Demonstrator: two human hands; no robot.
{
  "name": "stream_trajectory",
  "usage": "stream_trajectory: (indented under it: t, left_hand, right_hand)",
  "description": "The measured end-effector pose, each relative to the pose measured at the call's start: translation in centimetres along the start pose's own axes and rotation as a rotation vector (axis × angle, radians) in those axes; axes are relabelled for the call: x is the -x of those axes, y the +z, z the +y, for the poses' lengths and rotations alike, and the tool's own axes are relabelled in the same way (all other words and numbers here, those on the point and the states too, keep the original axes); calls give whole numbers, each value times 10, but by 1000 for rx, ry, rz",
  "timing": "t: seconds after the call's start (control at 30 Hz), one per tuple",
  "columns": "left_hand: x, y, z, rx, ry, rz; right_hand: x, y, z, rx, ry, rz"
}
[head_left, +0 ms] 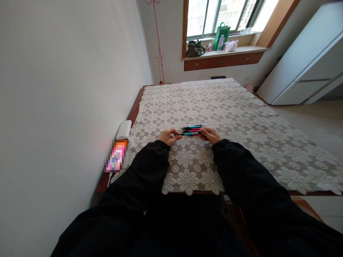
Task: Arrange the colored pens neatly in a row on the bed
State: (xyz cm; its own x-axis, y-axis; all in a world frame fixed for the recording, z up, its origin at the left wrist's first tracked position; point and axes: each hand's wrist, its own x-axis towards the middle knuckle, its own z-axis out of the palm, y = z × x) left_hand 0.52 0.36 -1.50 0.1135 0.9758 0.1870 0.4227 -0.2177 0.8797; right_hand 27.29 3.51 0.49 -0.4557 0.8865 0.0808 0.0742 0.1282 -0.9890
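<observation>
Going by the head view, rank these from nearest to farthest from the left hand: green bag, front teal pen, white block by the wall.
1. Front teal pen: at the left hand, extending toward the right hand.
2. White block: off to the left, beside the wall.
3. Green bag: farthest, ahead on the windowsill.

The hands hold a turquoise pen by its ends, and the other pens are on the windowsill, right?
Not quite: the head view shows the other pens on the flowery tablecloth, beyond the turquoise pen that the left hand and right hand hold by its ends.
</observation>
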Motion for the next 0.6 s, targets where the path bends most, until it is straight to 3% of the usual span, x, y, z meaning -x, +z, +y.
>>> stream_trajectory:
  t: [0.2, 0.4, 0.6]
  left_hand:
    - [4, 0, 7, -125, 54, -60]
    - [6, -5, 16, -339, 122, -52]
    - [6, -7, 21, -493, 220, -101]
  right_hand:
    - [-1, 2, 7, -39, 43, 61]
    - [0, 3, 7, 530, -156, -64]
    - [-6, -1, 18, 754, -180, -73]
